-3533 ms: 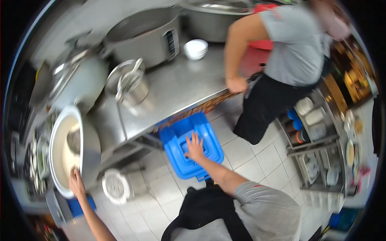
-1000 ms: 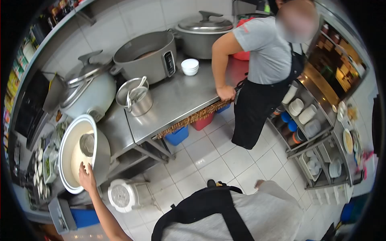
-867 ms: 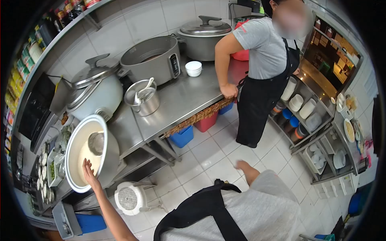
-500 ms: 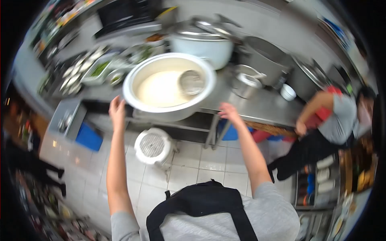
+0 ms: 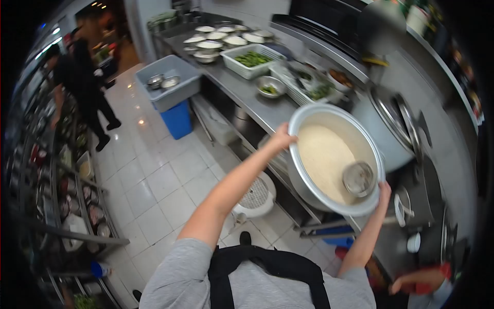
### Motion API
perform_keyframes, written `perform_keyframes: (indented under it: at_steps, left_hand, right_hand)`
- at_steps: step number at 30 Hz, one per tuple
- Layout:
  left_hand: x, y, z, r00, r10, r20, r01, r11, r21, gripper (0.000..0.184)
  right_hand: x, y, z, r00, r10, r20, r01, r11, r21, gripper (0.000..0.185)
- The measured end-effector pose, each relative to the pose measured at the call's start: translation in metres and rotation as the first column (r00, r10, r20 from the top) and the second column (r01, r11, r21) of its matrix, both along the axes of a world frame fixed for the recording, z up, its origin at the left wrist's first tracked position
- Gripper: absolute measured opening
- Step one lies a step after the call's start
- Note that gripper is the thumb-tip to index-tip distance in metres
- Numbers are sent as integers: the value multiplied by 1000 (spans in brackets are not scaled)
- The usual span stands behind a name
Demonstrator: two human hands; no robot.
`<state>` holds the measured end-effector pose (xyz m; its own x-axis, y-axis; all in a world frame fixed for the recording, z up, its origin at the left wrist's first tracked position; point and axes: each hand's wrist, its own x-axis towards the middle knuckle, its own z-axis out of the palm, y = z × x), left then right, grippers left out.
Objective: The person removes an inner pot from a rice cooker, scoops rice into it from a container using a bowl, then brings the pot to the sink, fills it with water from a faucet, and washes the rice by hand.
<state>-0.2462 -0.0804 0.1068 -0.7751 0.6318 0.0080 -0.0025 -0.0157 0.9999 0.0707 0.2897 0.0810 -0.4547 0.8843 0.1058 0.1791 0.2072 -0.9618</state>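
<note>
A large, wide silver pot [image 5: 296,170] holds pale, cream-coloured contents [image 5: 321,154] that look like rice grains, though I cannot be sure. A small metal bowl [image 5: 358,179] lies in it against the inner wall. My left hand [image 5: 283,137] grips the rim on the left side. On the opposite side, my right hand [image 5: 384,192] is closed around the rim, its fingers partly hidden. The pot is at the front edge of the steel counter [image 5: 242,98]; whether it still rests there is hidden.
Left along the counter stand a basket of green vegetables [image 5: 252,58] and several bowls of white food [image 5: 208,45]. A lidded cooker [image 5: 378,129] is behind the pot. Below are a white stool [image 5: 257,195] and a grey tub [image 5: 170,77]. Co-workers are at far left [image 5: 82,85] and lower right [image 5: 422,283].
Both hands were apart from the pot, fingers spread; now they grip its rim on opposite sides. My view has turned left, bringing the aisle and left end of the counter into sight.
</note>
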Motion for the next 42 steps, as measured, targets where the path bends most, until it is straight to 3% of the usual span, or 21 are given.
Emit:
perform_keyframes:
  at_steps: [1, 2, 3, 4, 7, 9, 12, 16, 25, 29, 32, 41, 42]
  left_hand:
    - [4, -4, 1, 999, 9, -40, -7, 998, 66, 60]
    - [9, -16, 5, 999, -29, 40, 23, 989, 146, 57]
    - [10, -25, 0, 1000, -20, -16, 23, 977, 211, 55]
    - [7, -35, -10, 999, -20, -36, 26, 984, 174, 54]
    - [6, -75, -20, 999, 43, 21, -47, 964, 263, 49]
    - [-1, -105, -9, 994, 100, 31, -105, 969, 226, 46]
    - [-30, -147, -2, 984, 90, 151, -126, 961, 245, 46]
    - [-71, -218, -9, 959, 58, 277, -133, 956, 260, 47]
    - [-183, -405, 17, 948, 178, 265, -239, 946, 219, 42]
    - [-228, -467, 31, 922, 277, 272, -340, 913, 224, 43]
    - [-268, -499, 31, 913, 310, 264, -371, 901, 225, 45]
    - [-427, -603, 33, 854, 442, 275, -501, 841, 203, 47]
    - [-449, -614, 37, 853, 448, 269, -504, 842, 195, 47]
  right_hand:
    - [5, 6, -6, 996, 90, -4, -90, 995, 53, 34]
    - [11, -13, -3, 992, 113, -61, -111, 993, 36, 33]
    - [20, -22, -5, 993, 118, -8, -116, 987, 106, 33]
    - [39, -1, -28, 993, 117, 22, -118, 989, 92, 29]
    - [37, -83, -18, 997, -68, -26, 71, 991, 117, 37]
    - [20, -127, 11, 986, 101, -129, -90, 992, 86, 38]
    - [-12, -166, 44, 975, 135, -178, -140, 990, -17, 40]
    - [-69, -230, 74, 974, 200, -104, -169, 954, 247, 41]
    - [-232, -382, 75, 933, 311, -180, -305, 950, 61, 43]
    - [-312, -423, 55, 895, 325, -307, -362, 930, -69, 44]
    - [-364, -446, 42, 882, 346, -321, -380, 924, -49, 43]
    - [-600, -491, 4, 693, 554, -462, -657, 749, -88, 41]
    - [-632, -500, 3, 750, 530, -395, -606, 790, -91, 42]
